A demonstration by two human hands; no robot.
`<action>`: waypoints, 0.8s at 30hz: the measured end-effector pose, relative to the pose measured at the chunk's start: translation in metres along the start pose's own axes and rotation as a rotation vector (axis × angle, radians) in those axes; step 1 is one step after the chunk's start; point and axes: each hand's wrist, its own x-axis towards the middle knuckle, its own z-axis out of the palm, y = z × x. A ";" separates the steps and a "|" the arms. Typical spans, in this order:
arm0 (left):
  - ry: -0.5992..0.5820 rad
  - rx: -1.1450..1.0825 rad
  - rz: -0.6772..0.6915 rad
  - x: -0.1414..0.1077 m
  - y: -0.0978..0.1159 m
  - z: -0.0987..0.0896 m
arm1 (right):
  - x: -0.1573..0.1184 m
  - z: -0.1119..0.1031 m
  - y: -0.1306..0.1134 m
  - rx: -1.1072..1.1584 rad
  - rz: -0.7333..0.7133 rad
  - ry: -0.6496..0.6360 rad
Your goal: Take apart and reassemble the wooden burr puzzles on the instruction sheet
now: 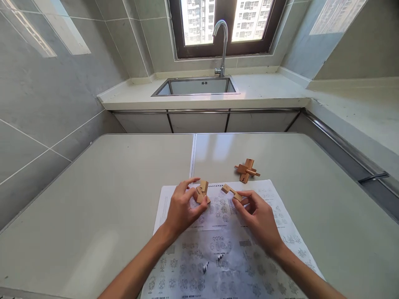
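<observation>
Over the upper part of a printed sheet, my left hand grips some light wooden puzzle pieces between thumb and fingers. They touch each other at an angle; how they interlock is partly hidden by the fingers. A single notched wooden puzzle piece is pinched by its near end in my right hand, its far end pointing left toward the other pieces, with a gap between. The instruction sheet lies under both hands, covered in small line drawings and with two small torn spots.
Beyond the sheet's top edge stands an assembled darker wooden cross-shaped puzzle with thin rods. The pale table has a seam down its far half. Behind it are a counter, a sink and a faucet under a window.
</observation>
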 end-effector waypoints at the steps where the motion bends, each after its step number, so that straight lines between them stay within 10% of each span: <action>1: 0.009 0.039 -0.003 0.002 -0.004 -0.002 | 0.001 0.000 0.002 -0.035 -0.025 0.006; 24: 0.001 0.382 -0.085 0.011 -0.024 -0.013 | 0.000 0.002 0.002 -0.380 -0.217 0.036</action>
